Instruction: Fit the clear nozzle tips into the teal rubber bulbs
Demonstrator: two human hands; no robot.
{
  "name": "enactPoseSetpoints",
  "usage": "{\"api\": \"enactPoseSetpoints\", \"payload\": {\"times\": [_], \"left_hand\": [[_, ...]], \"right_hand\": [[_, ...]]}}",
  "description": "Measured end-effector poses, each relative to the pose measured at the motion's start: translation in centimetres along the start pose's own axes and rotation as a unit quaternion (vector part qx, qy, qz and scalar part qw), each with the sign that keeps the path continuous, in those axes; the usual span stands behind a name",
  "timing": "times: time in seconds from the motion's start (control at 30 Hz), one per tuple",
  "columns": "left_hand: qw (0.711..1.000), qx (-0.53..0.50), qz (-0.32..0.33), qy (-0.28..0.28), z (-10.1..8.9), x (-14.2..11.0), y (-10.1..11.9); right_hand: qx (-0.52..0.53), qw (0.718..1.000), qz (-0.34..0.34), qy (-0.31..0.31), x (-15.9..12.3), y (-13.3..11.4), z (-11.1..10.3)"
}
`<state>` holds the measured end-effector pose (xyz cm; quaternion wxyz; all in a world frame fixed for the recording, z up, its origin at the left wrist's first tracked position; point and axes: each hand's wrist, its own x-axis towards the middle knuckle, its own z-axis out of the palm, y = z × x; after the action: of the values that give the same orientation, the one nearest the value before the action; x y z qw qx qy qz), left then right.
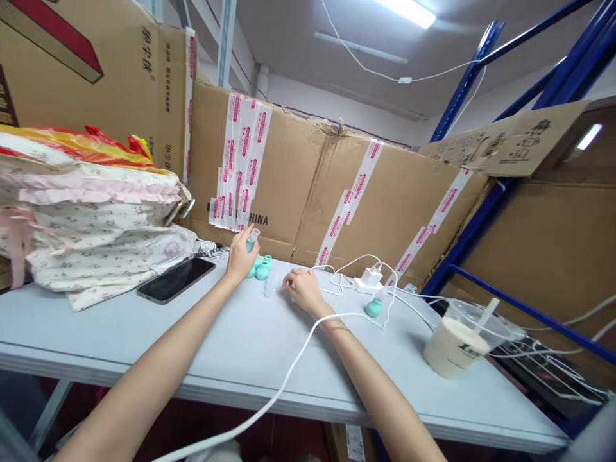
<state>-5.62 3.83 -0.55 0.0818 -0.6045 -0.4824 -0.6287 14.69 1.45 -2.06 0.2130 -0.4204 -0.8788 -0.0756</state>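
My left hand [242, 256] is raised near the back of the table, its fingers wrapped round a teal squeeze bulb [249, 246] with a clear tip pointing up. Just below it, several loose teal bulbs [262, 271] stand on the tabletop. My right hand [302, 290] rests low over the table with fingers curled in; whatever they pinch is too small to make out. Small clear plastic pieces [270, 286] lie just left of its fingertips. Farther right, another teal bulb with a clear tip [374, 307] stands beside a white cable.
A black phone [177, 280] and floral cloth [106, 224] lie left. A white charger [370, 277] with looping cables [308, 346] is at right; one cable crosses over my right forearm. A cup of milky drink [457, 343] stands near the right edge. Tall cardboard [289, 179] walls the back.
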Motion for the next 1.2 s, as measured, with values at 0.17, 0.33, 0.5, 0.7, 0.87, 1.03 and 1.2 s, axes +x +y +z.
{"api": "enactPoseSetpoints", "payload": {"times": [0.17,0.33,0.5,0.7,0.87,1.03,1.2], "left_hand": [[0.999,0.022,0.0,-0.035,0.4,-0.4,-1.3],[0.998,0.027,0.013,-0.063,0.4,-0.2,-1.1],[0.995,0.033,0.03,-0.093,0.4,0.0,-0.9],[0.986,0.053,0.064,-0.146,0.4,-0.3,-0.8],[0.946,0.146,0.179,-0.228,0.1,-0.8,0.9],[0.887,0.205,0.287,-0.299,0.4,-1.9,3.1],[0.916,0.167,0.246,-0.27,0.6,-2.2,3.2]], "right_hand": [[-0.097,0.993,-0.013,-0.072,1.9,-1.4,1.4],[-0.093,0.991,0.017,-0.099,2.5,-1.4,2.1],[-0.086,0.991,0.02,-0.098,2.4,-1.1,2.2],[-0.032,0.997,0.03,-0.068,2.3,-0.5,1.0],[0.089,0.99,0.067,0.086,1.8,-0.6,-1.1],[0.255,0.952,0.081,0.145,1.3,-1.3,-1.2],[0.293,0.937,0.102,0.16,1.0,-0.8,-1.0]]}}
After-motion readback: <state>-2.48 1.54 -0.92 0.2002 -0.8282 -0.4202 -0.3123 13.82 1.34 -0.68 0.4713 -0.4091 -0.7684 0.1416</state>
